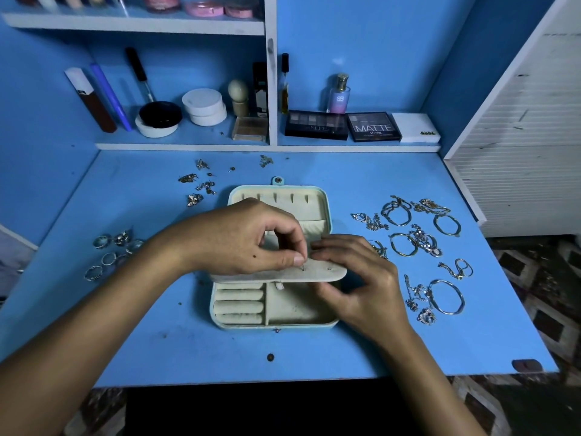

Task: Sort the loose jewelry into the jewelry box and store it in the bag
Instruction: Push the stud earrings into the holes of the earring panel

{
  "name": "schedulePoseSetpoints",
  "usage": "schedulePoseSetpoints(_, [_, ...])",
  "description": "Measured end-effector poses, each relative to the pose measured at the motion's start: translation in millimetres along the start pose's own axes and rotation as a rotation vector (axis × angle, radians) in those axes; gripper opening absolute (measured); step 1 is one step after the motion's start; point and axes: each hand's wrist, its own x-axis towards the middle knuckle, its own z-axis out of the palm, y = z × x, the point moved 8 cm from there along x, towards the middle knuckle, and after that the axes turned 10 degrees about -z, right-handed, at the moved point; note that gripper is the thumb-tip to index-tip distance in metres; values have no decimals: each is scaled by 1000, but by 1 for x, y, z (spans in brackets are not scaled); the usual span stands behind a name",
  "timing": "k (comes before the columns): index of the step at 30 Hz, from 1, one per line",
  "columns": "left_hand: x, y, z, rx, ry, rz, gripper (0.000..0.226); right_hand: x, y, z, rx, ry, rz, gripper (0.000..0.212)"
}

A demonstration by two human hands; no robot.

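Left fingers: your left hand [251, 237] has thumb and forefinger [287, 258] pinched on what looks like a small earring stud, its post pressed at a hole in the earring flap [314, 272]; the piece itself is too small to name for sure.
Right fingers: your right hand [358, 278] curls round the right end of that flap, fingers on top and thumb beneath, steadying it.
Step in hand: you seem to be seating studs in the flap, an early stage of sorting.
Jewelry box: the jewelry box [273, 322] lies open on the tabletop [157, 357], directly under your hands; ring rolls and side compartment look unfilled.
Loose jewelry: earrings [198, 184] lie behind the box to its left, rings [110, 253] left of it, bangles and chains [421, 243] right of it.
Next move: push the post fully through, keep the flap taut, then reach for another earring.
Bag: not in view.
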Motion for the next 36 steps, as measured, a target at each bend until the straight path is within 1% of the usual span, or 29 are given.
schedulePoseSetpoints(13, [2,5,1,59,-8,20,5,-1,-1,0,-1,-5,-2,21])
schedulePoseSetpoints(27, [3,16,2,192,0,53,4,-1,-1,1,4,-7,-4,19])
schedulePoseSetpoints(36, [4,21,-1,249,-31,0,6,-2,0,1,4,-5,-8,19])
